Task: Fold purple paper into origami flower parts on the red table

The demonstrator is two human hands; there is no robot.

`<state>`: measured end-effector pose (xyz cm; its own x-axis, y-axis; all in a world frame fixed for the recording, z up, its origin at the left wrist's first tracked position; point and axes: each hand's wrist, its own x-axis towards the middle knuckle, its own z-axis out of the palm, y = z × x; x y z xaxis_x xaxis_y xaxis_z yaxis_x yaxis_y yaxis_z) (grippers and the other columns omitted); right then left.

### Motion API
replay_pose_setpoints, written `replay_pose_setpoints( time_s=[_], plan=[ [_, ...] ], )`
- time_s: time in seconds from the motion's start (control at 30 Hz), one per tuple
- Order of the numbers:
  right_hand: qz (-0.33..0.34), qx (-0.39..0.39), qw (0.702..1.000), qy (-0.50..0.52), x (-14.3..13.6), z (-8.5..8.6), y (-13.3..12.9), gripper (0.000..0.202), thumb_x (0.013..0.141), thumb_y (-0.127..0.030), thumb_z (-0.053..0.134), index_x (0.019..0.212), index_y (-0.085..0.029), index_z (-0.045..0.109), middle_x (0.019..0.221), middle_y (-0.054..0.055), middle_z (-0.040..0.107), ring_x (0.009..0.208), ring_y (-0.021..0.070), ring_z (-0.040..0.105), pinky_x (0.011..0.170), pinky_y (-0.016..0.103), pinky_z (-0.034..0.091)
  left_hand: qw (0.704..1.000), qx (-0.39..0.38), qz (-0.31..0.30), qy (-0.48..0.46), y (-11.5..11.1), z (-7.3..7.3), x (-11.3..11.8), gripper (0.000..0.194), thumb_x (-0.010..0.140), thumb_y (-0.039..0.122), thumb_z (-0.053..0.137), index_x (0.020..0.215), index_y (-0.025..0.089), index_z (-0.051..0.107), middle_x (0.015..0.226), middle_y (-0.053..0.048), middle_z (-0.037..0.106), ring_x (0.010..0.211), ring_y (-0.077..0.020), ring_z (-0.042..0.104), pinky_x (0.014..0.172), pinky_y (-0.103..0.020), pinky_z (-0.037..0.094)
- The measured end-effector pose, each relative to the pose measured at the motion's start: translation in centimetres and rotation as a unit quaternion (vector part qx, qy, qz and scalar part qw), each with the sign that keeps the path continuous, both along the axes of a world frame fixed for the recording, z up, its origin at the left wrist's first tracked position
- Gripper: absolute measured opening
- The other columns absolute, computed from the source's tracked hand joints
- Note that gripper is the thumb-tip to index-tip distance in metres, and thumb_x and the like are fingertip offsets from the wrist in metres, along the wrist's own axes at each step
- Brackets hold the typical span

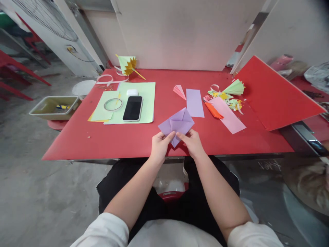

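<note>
A folded sheet of purple paper is held over the near edge of the red table, with crease lines and a flap across its face. My left hand pinches its lower left side, thumb on top. On the lower right side my right hand grips the same paper, its thumb close to the left one. The fingers underneath are mostly hidden by the sheet. Just beyond the folded paper lies a flat purple strip, and a pleated pink paper fan rests left of that strip.
Left on the red table, a phone, white case and tape roll lie on green sheets. Right are an orange-handled cutter, pink strip, paper scraps and a leaning red board.
</note>
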<state>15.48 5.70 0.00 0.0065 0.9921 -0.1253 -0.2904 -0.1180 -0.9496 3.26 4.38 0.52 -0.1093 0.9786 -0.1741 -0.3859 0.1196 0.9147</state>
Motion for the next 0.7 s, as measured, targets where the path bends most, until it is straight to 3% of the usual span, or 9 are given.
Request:
replay_pose_setpoints(
  time_s=[0.1,0.27,0.4,0.6,0.7],
  plan=[
    [0.060,-0.009,0.998,-0.031,-0.3,0.2,-0.3,0.032,0.062,-0.032,0.075,0.088,-0.020,0.065,0.083,0.002,0.070,0.073,0.0165,0.066,0.061,0.029,0.055,0.998,0.011,0.036,-0.054,0.1,0.0,-0.1,0.021,0.065,0.029,0.074,0.077,0.013,0.070,0.071,-0.003,0.070,0.067,-0.0137,0.064,0.070,-0.027,0.049],
    [0.134,-0.020,0.987,-0.084,-0.4,0.4,-0.7,0.026,0.066,-0.034,0.071,0.081,-0.014,0.068,0.065,0.003,0.067,0.061,0.0146,0.064,0.065,0.031,0.055,0.995,0.011,0.029,-0.092,0.4,0.0,-0.1,0.024,0.066,0.031,0.073,0.077,0.012,0.067,0.069,-0.004,0.068,0.062,-0.0144,0.062,0.064,-0.029,0.049],
    [0.159,-0.023,0.981,-0.105,-0.3,0.8,-0.9,0.023,0.065,-0.036,0.072,0.070,-0.014,0.065,0.062,0.004,0.067,0.056,0.0144,0.063,0.059,0.031,0.054,0.989,0.036,0.120,-0.074,1.3,0.1,-0.7,0.026,0.065,0.033,0.074,0.078,0.012,0.067,0.075,-0.004,0.068,0.068,-0.0137,0.062,0.067,-0.027,0.049],
    [0.137,-0.015,0.987,-0.083,-0.4,0.7,-0.8,0.024,0.067,-0.038,0.070,0.066,-0.017,0.059,0.056,0.000,0.063,0.051,0.0113,0.059,0.054,0.026,0.052,0.986,0.068,0.150,-0.027,2.0,0.5,-2.0,0.027,0.066,0.033,0.072,0.082,0.013,0.064,0.083,-0.006,0.068,0.078,-0.0161,0.064,0.074,-0.028,0.049],
    [0.067,-0.025,0.996,-0.056,-0.3,0.3,-0.4,0.025,0.067,-0.041,0.070,0.069,-0.018,0.060,0.057,-0.001,0.061,0.051,0.0109,0.059,0.049,0.024,0.052,0.986,0.090,0.141,-0.008,1.8,0.7,-2.5,0.030,0.067,0.030,0.072,0.091,0.016,0.060,0.085,-0.004,0.069,0.077,-0.0149,0.065,0.074,-0.028,0.050]
  ],
)
